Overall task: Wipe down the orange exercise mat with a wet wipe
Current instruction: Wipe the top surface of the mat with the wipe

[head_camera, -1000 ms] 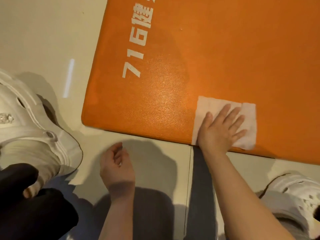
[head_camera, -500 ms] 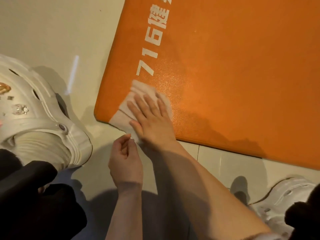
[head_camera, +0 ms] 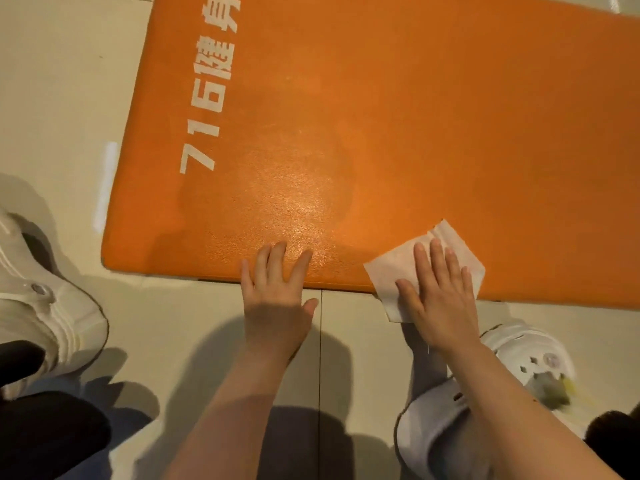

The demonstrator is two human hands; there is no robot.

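The orange exercise mat [head_camera: 398,116] lies on the pale floor, with white print near its left end and a damp sheen near its front edge. A white wet wipe [head_camera: 391,268] lies flat over the mat's front edge, one corner hanging onto the floor. My right hand [head_camera: 438,289] presses on the wipe with straight fingers. My left hand [head_camera: 275,291] rests flat with spread fingers on the mat's front edge, to the left of the wipe.
A white clog [head_camera: 45,299] stands on the floor at the left. Another white clog [head_camera: 526,362] sits at the right, partly under my right forearm. The floor [head_camera: 52,81] is pale tile with a seam running toward me.
My right hand slid the wipe from the mat's front left corner back to the right along the front edge. My left hand moved from the floor onto the mat's edge and flattened.
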